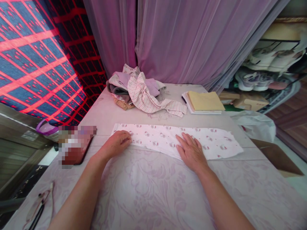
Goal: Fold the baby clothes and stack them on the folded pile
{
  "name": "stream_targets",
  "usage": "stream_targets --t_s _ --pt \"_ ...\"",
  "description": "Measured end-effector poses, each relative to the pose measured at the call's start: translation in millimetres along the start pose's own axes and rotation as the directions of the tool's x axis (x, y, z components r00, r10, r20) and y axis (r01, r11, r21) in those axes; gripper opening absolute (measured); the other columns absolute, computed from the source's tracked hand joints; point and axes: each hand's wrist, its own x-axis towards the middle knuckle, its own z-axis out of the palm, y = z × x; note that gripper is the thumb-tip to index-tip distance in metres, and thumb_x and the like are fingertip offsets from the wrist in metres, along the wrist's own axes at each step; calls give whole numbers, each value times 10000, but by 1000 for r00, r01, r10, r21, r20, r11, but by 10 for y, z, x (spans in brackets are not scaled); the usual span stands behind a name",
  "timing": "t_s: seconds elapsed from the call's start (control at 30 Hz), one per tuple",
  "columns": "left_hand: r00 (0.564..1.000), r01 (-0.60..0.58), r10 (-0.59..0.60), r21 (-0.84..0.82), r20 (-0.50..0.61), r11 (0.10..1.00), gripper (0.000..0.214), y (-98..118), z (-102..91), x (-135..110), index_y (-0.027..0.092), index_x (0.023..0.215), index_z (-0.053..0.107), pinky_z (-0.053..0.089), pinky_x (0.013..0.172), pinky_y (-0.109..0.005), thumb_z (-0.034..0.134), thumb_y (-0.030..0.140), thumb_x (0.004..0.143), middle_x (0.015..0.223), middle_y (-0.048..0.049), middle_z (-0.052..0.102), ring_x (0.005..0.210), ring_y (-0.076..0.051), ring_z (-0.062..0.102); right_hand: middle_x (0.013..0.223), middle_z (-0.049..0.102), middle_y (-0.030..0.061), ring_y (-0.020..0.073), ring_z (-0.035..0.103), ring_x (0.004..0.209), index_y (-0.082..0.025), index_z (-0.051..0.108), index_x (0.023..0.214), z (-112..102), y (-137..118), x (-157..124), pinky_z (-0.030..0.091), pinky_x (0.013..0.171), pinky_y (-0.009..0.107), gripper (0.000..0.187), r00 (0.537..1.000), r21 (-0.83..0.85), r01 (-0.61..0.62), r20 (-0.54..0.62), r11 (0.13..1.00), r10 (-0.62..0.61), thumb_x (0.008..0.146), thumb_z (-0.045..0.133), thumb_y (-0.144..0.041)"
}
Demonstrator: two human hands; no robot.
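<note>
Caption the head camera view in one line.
Left hand and right hand rest on a printed white cloth strip on a floral sheet, crumpled clothes beyond.

The white cloth strip point(216, 143) has small pink cat faces, and the bed cover point(153, 198) is pale pink with flowers.

1. The left hand point(115, 144) is bare and broad, with a rounded back and short, blunt fingers point(124, 137).
2. The right hand point(192, 152) is equally bare, with a broad back and slightly longer, tapering fingers point(184, 141).
3. The left forearm point(79, 193) and right forearm point(223, 201) are bare, smooth and long, narrowing into thick wrists.
</note>
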Motion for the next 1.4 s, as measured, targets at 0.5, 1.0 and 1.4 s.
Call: stream_targets --t_s 0.5,1.0,1.4 --pt "978 163 -154 50 -139 985 200 52 133 33 217 821 617 438 840 -353 486 365 852 910 -44 682 907 -217 601 1450 461 91 242 384 1344 -256 518 1357 -16 -8 7 267 1097 473 447 1000 19 -10 19 1000 9 962 331 -352" --pt "923 207 -223 -86 -315 975 317 -72 237 16 235 828 637 460 770 -293 452 488 878 898 -24 709 840 -185 616 1459 452 84 238 365 1356 -262 507 1366 -43 -22 3 243 1111 475 447 1000 40 -13 18 999 12 959 343 -346" --pt "870 271 -335 -216 -362 938 318 -85 256 -9 230 845 652 478 651 -245 500 510 843 814 -3 698 700 -149 611 1464 446 86 238 363 1360 -260 507 1366 -46 -13 3 236 1113 470 447 1000 42 -3 18 999 2 959 343 -349"
